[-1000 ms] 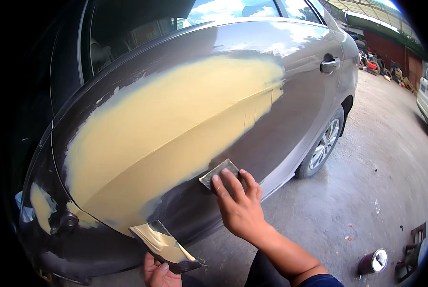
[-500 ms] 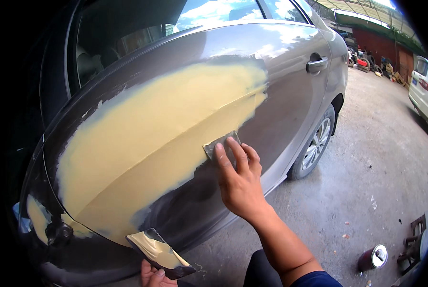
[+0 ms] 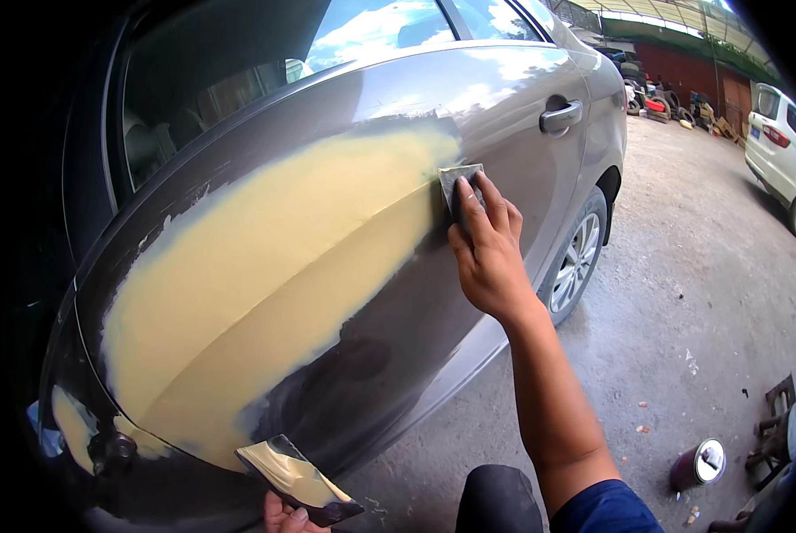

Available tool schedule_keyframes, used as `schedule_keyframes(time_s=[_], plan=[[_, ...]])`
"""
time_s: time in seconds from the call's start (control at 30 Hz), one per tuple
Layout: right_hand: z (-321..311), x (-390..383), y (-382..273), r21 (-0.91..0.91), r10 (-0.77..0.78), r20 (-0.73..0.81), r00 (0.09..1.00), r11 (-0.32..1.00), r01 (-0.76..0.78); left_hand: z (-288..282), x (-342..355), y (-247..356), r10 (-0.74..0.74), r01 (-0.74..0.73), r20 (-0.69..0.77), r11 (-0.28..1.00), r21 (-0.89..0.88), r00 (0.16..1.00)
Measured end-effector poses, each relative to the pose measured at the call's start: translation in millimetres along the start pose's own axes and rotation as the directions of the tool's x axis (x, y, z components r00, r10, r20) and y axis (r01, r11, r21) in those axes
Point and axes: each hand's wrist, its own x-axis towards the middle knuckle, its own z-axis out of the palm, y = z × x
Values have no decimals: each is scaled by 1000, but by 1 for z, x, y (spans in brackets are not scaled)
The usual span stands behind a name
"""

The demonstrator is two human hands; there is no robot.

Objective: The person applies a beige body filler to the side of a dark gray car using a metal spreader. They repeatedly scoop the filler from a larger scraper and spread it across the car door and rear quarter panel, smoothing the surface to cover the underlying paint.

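A wide patch of pale yellow filler (image 3: 264,249) covers much of the grey car door (image 3: 504,98), with a crease line running through it. My right hand (image 3: 493,249) presses a small dark flat spreader (image 3: 452,186) against the door at the patch's right end, the fingers laid along its back. Low in front, my left hand (image 3: 291,517) grips a dark flat plate (image 3: 331,511) loaded with a smear of yellow filler paste (image 3: 289,471). Most of that hand is cut off by the lower edge.
The door handle (image 3: 561,116) lies right of the patch, with the rear wheel (image 3: 578,258) below. An open tin (image 3: 698,465) stands on the concrete floor beside a dark stool (image 3: 771,431). A white car (image 3: 780,155) is parked at far right, near heaped tyres.
My right hand has moved the spreader up and to the right, to the patch's right end. The view has shifted slightly; the left hand still holds the loaded plate low in front.
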Motion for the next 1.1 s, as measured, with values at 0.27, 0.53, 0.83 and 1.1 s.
schedule_keyframes(time_s=[0.27,0.53,0.83,1.1], plan=[[18,-54,-28,-68,-115,106,988,990,122,8,5,-4,-27,27,0,1000,15,1000],[-16,-41,-5,-109,-85,92,992,989,95,10,7,-9,-38,38,39,999,7,999],[-19,-11,13,-96,-33,233,972,994,57,14,8,-9,-55,54,58,998,18,997],[-52,-89,-32,335,-145,372,917,942,13,35,18,-24,-22,22,1,1000,9,1000]])
